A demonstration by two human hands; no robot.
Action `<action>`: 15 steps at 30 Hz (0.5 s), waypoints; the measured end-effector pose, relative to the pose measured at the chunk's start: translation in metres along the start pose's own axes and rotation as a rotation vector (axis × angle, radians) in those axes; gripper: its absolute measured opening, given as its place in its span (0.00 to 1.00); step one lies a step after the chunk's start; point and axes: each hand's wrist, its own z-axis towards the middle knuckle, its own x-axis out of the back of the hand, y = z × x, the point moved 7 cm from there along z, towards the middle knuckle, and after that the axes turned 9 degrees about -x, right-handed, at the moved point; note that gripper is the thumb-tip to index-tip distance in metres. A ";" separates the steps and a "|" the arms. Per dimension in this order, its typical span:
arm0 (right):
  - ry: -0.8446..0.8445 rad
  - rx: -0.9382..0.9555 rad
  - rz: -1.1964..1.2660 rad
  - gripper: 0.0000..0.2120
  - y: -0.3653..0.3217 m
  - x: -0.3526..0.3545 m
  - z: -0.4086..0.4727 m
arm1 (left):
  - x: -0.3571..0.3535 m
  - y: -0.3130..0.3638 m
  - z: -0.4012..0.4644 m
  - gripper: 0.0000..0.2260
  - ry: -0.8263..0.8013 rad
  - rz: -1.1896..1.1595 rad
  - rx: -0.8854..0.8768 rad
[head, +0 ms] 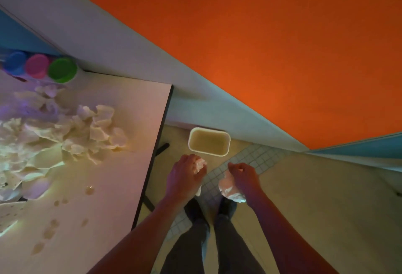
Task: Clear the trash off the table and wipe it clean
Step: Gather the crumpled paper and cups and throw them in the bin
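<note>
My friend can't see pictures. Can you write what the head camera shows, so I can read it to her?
A person stands over a white bin on the floor, with the left hand and the right hand each gripping crumpled paper. Beside them, a table holds a pile of crumpled paper, small spill spots and three coloured tubs.

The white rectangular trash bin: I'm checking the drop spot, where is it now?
In the head view, the white rectangular trash bin stands on the floor right of the table, just beyond the left hand.
</note>
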 end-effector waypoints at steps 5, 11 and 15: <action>0.005 -0.013 -0.065 0.15 -0.003 -0.016 0.049 | -0.054 -0.029 0.036 0.13 -0.033 0.011 0.051; 0.018 -0.016 -0.080 0.17 0.021 -0.051 0.127 | -0.112 -0.075 0.079 0.16 0.016 0.001 0.079; 0.020 -0.041 -0.073 0.18 0.043 -0.076 0.186 | -0.161 -0.111 0.109 0.17 0.029 -0.061 0.126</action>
